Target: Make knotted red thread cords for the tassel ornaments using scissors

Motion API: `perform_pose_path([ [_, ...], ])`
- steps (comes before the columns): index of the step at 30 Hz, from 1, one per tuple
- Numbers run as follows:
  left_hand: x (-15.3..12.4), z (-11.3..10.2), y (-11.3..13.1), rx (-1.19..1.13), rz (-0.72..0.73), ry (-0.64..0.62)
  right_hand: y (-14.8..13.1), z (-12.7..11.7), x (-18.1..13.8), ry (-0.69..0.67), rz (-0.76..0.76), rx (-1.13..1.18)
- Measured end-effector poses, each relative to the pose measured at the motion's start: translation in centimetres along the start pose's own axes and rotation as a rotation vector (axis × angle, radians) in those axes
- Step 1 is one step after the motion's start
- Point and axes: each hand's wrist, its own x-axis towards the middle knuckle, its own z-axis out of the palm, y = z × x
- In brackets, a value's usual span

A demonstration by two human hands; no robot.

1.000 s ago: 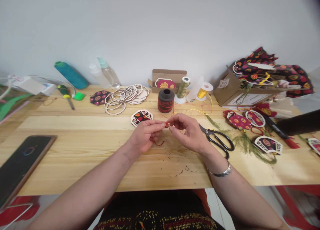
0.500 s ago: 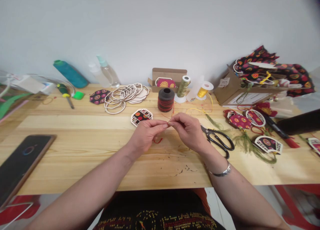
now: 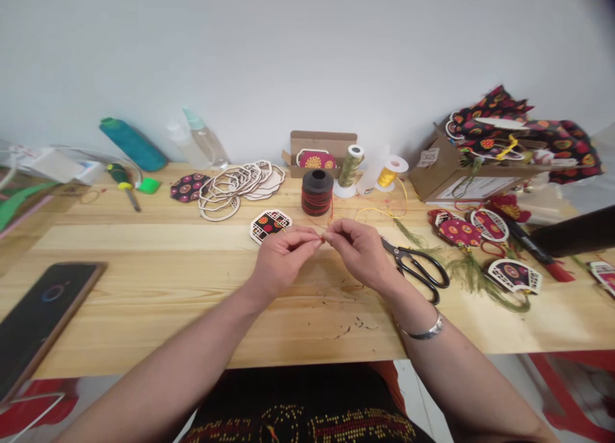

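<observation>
My left hand point(image 3: 281, 258) and my right hand point(image 3: 358, 250) meet fingertip to fingertip just above the table. Both are closed in a pinch on a thin red cord point(image 3: 332, 207), of which only a tiny bit shows between the fingers. Behind my hands stands a dark spool point(image 3: 317, 192) wound with red cord, and a strand trails from it toward my right hand. An octagonal patterned pendant point(image 3: 270, 226) in a pale cut-out frame lies just beyond my left hand. Black-handled scissors point(image 3: 419, 270) lie open beside my right wrist.
Several pale frames point(image 3: 240, 185) lie behind left. A green spool point(image 3: 352, 167) and a yellow spool point(image 3: 390, 172) stand at the back. A carton point(image 3: 442, 174) heaped with fabric and finished pendants point(image 3: 459, 230) with tassels occupy the right. A phone point(image 3: 52, 315) lies front left.
The red loop of cord that hung below my left fingers is out of sight now. My hands stay pinched together in nearly the same place; the view has shifted slightly.
</observation>
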Motion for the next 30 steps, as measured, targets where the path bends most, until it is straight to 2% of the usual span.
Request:
perform_pose_path([
  [5, 0.39, -0.04, -0.14, -0.225, -0.285, 0.025, 0.75, 0.06, 0.26, -0.096, 0.093, 0.166],
  [8, 0.6, -0.03, 0.03, -0.32, -0.365, 0.033, 0.98, -0.05, 0.36, -0.193, 0.109, 0.188],
  [10, 0.69, -0.03, 0.17, -0.36, -0.39, 0.038, 0.9, -0.09, 0.39, -0.197, 0.119, 0.193],
  [18, 0.79, 0.05, 0.36, -0.384, -0.425, 0.057, 0.43, -0.03, 0.45, -0.059, 0.135, 0.097],
  [30, 0.67, -0.07, 0.26, -0.371, -0.418, 0.049, 0.3, -0.48, 0.64, -0.11, 0.177, -0.085],
])
